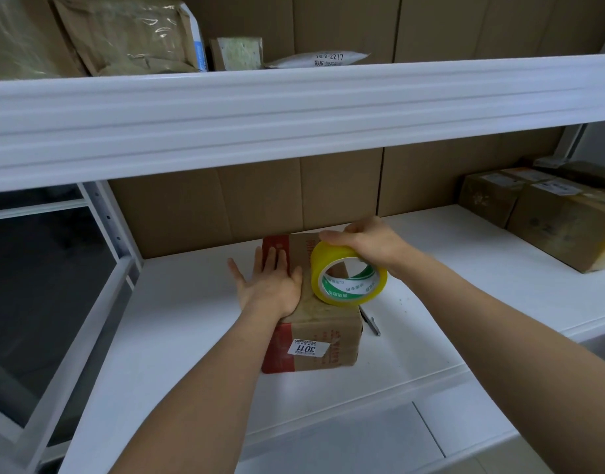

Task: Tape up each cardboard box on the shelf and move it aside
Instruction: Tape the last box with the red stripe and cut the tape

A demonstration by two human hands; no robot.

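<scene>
- White metal shelving [294, 107]: I am working at the middle shelf board [178, 323]; its surface is white, flat and mostly bare. Brown cardboard sheets line the back. An upper level carries bagged parcels.
- Stacked boxes [547, 213], far right of the same shelf: well apart from my work; I judge this the set-aside spot.
- Cardboard box [323, 331], centre of the shelf, near the front: brown with red panels and a white label reading 3011 on its near face. It lies square to me, which suits a tape run front to back.
- Right hand [369, 242]: closed over the top of the yellow tape roll [345, 277], which rests on the right part of the box top, core facing me, likely for laying the strip.
- Left hand [268, 285]: open and flat, fingers spread, pressing the left of the box top, I judge to keep the flaps shut and the box steady.
- Dark slim tool [371, 323], perhaps a pen or cutter: lies on the shelf just right of the box, within reach.
</scene>
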